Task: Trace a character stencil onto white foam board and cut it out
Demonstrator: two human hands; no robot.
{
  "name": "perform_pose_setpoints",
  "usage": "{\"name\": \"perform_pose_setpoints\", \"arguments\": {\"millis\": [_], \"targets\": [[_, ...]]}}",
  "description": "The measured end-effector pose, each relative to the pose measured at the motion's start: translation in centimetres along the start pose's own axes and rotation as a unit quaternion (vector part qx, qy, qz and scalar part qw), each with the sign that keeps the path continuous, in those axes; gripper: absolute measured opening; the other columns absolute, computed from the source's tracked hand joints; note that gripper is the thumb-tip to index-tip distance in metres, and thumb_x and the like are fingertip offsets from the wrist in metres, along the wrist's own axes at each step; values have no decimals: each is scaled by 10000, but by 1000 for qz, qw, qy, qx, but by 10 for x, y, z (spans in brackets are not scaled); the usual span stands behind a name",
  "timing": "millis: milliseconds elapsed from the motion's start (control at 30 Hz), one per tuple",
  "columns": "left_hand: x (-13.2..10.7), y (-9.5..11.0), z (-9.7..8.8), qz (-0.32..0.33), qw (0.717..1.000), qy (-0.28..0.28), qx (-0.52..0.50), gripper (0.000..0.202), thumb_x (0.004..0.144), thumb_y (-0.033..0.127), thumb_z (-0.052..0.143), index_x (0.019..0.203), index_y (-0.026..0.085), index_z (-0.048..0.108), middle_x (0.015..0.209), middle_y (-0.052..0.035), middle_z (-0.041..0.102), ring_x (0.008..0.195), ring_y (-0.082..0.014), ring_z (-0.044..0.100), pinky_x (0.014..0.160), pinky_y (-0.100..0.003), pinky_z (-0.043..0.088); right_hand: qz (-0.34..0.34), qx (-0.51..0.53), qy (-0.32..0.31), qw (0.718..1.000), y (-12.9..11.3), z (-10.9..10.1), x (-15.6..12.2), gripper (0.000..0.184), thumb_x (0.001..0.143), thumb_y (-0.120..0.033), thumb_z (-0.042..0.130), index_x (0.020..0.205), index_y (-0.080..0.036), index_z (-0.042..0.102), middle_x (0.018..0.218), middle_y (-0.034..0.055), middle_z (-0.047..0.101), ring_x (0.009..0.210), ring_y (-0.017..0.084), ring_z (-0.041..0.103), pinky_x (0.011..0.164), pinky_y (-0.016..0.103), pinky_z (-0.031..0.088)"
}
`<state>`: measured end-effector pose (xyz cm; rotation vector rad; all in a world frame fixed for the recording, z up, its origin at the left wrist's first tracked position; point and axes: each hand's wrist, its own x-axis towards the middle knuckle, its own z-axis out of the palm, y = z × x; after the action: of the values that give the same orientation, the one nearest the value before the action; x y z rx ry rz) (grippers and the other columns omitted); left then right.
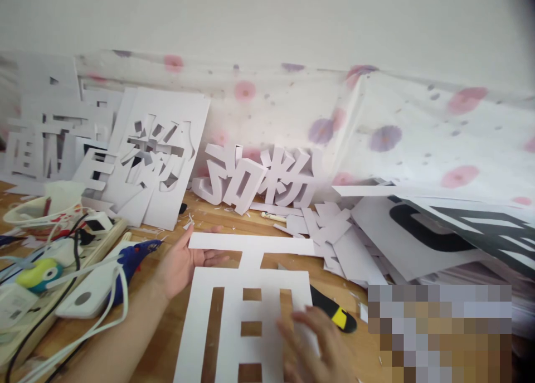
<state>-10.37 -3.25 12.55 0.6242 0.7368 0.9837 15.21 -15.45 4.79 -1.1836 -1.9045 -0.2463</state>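
A white cut-out character of foam board or card [251, 243], with a long top bar and slotted lower part, is in front of me above the wooden table. My left hand [184, 263] holds its upper left end, thumb by the edge and fingers stretched out behind the bar. My right hand [320, 335], blurred by motion, is over the lower right part, fingers apart and slightly bent; whether they touch the board I cannot tell. A black and yellow knife handle [340, 313] lies on the table just right of the character, partly hidden by it.
Finished three-dimensional white characters [251, 177] stand at the back, beside leaning cut-out sheets [175, 149]. Board scraps [330, 227] and black-printed sheets [418, 232] are piled right. On the left are a power strip [108, 232], cables and a white device [86, 299]. A pixelated patch covers the lower right.
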Motion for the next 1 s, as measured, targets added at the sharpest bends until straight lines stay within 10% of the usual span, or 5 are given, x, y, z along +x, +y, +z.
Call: {"name": "perform_pose_setpoints", "arguments": {"millis": [167, 467, 667, 833, 1000], "targets": [[2, 0, 0, -2, 1000, 16, 8, 524, 880, 509, 329, 1252, 168, 472, 925, -172, 680, 829, -286, 665, 741, -399, 501, 130, -34, -12, 991, 49, -40, 14, 307, 868, -310, 447, 1165, -302, 524, 1053, 81, 561, 943, 223, 569, 640, 317, 535], [5, -3, 2, 21, 999, 26, -2, 524, 898, 466, 311, 1248, 113, 479, 924, -193, 681, 845, -289, 662, 778, -418, 506, 394, 155, -88, 902, 61, -31, 4, 409, 827, -537, 418, 1061, -231, 556, 787, 37, 634, 630, 167, 596, 556, 282, 488], [6, -2, 8, 14, 999, 44, 8, 493, 898, 452, 321, 1212, 120, 506, 882, -175, 690, 802, -287, 671, 737, -416, 527, 460, 340, -152, 806, 38, -20, 19, 466, 790, -612, 413, 1005, -222, 549, 644, -12, 577, 389, 108, 465, 371, 237, 371], [13, -5, 6, 56, 993, 95, 39, 298, 907, 287, 368, 988, 120, 601, 952, -151, 679, 797, -236, 673, 704, -354, 552, 443, 495, -162, 730, 27, -7, 15, 318, 780, -466, 544, 983, -222, 558, 799, 37, 650, 761, 198, 631, 646, 312, 498], [19, -11, -20, 105, 974, 176, 94, 179, 835, 107, 462, 918, 125, 620, 1003, -101, 669, 761, -190, 674, 637, -279, 568, 453, 463, -194, 737, 21, -4, 13, 347, 797, -348, 519, 1117, -212, 516, 703, -14, 602, 447, 96, 534, 368, 188, 385]]}}
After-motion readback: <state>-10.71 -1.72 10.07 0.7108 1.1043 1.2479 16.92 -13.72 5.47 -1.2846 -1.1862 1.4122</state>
